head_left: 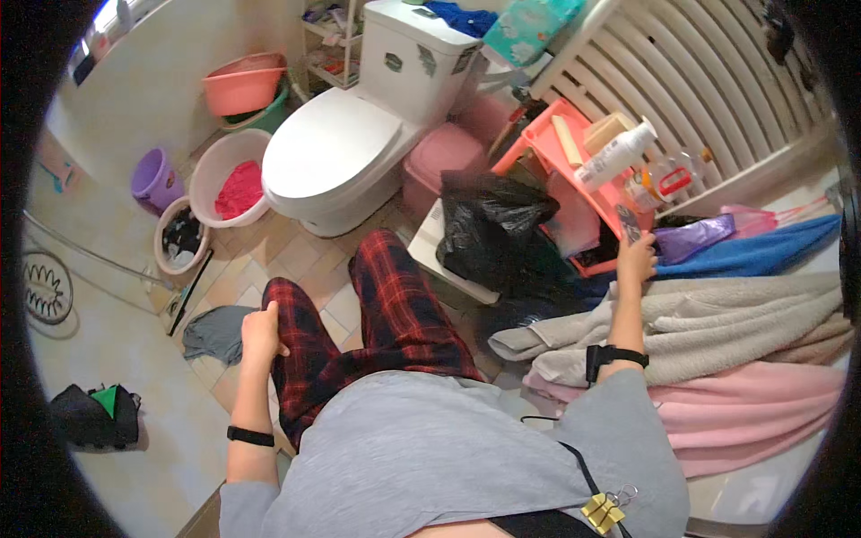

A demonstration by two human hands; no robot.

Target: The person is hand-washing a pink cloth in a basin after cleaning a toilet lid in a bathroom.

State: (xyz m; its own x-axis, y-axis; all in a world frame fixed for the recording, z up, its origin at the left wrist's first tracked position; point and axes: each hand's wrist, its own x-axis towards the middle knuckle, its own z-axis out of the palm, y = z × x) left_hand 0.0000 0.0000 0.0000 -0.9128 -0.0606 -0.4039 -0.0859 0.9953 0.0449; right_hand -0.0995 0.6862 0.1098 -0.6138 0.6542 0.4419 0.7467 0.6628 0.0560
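My right hand (637,260) is closed around a slim, dark grey thing (628,221) whose kind I cannot make out. It is at the near end of a coral-pink shelf rack (549,134). On that rack a white bottle (617,154) lies tilted beside a clear bottle with a red label (674,181). My left hand (262,334) has its fingers curled beside my left knee, against the red plaid trousers (303,318); whether anything is inside is hidden. A grey cloth (213,332) lies on the floor just left of it.
Ahead stands a white toilet (327,157), with a pink bin (441,160) and a black plastic bag (489,229) to its right. Basins and a purple bucket (154,179) stand on the left. Beige towels (717,314) and a pink towel (753,408) hang at the right, below a white radiator (708,81).
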